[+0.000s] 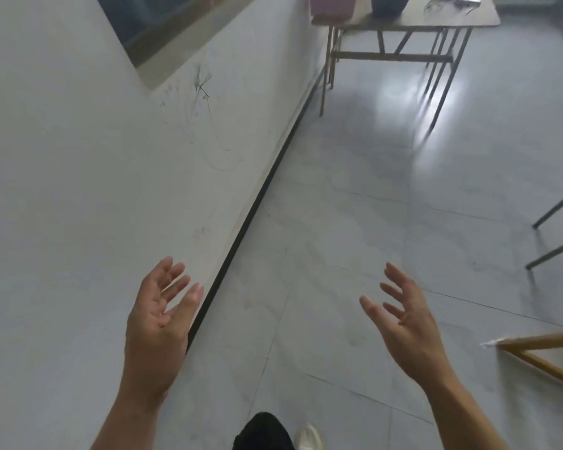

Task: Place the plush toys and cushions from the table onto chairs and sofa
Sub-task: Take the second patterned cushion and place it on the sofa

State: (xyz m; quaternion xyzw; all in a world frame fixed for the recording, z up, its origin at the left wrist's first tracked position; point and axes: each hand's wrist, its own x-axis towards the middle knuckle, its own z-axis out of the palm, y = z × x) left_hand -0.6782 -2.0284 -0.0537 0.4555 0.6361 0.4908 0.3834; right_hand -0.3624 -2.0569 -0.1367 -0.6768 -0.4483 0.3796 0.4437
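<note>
A brown folding table (436,19) stands far ahead at the top of the view, against the wall. On it sit a pink cushion (332,4) and a dark blue cushion (389,3), both cut off by the frame's top edge. My left hand (160,316) and my right hand (407,323) are raised in front of me over the floor, palms facing each other, fingers spread, holding nothing. Both hands are far from the table. No chair seat or sofa is visible.
A white wall (111,190) with scribble marks and a dark baseboard runs along my left. Grey tiled floor stretches ahead. Dark metal legs (556,228) and a wooden frame (540,355) poke in at the right edge. Small clutter (465,1) lies on the table's right part.
</note>
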